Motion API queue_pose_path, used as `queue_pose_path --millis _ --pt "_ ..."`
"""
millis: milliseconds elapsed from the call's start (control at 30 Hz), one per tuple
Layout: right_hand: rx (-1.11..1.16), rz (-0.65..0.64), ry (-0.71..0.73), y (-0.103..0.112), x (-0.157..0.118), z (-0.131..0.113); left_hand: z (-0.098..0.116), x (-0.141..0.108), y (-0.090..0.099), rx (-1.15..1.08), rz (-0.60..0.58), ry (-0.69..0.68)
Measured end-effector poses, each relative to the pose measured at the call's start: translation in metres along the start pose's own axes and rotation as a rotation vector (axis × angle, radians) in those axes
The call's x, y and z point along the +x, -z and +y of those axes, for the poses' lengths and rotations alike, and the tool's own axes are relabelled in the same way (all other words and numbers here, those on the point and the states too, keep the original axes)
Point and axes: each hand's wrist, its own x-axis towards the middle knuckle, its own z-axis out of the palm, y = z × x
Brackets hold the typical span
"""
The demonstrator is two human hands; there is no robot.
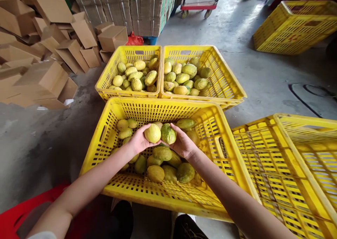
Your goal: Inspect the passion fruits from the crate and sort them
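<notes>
Clock centred on near crate (163,204). Its rim abuts two far crates (129,92) (228,78), 11 and 1 o'clock; floor (207,33) open at 9 and beyond at 1. All three hold yellow-green fruit. Above near crate: left hand (140,139), fingers curled round yellow fruit (152,133); right hand (184,145) grips green-mottled fruit (169,133).

Matt cardboard boxes (112,38) lie near slatted, smooth plastic crates (164,201); the concrete floor (223,32) shines dully.
</notes>
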Motion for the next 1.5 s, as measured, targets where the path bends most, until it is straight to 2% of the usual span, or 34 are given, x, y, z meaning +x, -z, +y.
queue_pose_path --millis 167,300,567,700,933,1000,1100,1267,1333,1500 --pt "0.045 -0.070 0.005 0.007 0.002 -0.002 0.003 -0.001 -0.002 -0.078 0.023 0.006" --pt "0.011 -0.081 0.052 0.002 -0.001 -0.005 0.003 0.004 0.003 -0.104 0.008 0.003" --pt "0.089 0.077 -0.007 -0.012 -0.006 -0.003 -0.005 0.003 0.003 -0.089 -0.035 0.080" --pt "0.114 0.154 -0.023 -0.016 -0.008 0.000 -0.008 0.000 0.004 -0.174 -0.013 0.122" --pt "0.172 0.234 -0.005 -0.022 -0.006 0.000 -0.011 0.005 0.007 -0.179 -0.064 0.020" --pt "0.192 0.199 -0.004 -0.022 -0.006 -0.001 -0.010 0.005 0.007 -0.165 -0.077 -0.003" --pt "0.228 0.063 -0.046 -0.020 -0.005 -0.004 -0.005 -0.001 0.007 -0.118 -0.066 -0.012" --pt "0.219 -0.167 -0.049 -0.017 -0.001 -0.002 0.015 -0.028 0.002 0.015 0.003 -0.023" --pt "0.156 -0.187 -0.037 -0.018 0.002 0.004 0.025 -0.040 -0.003 0.057 0.038 -0.033" --pt "-0.084 -0.129 -0.124 -0.025 -0.002 0.014 0.041 -0.060 -0.021 0.166 0.091 -0.037"
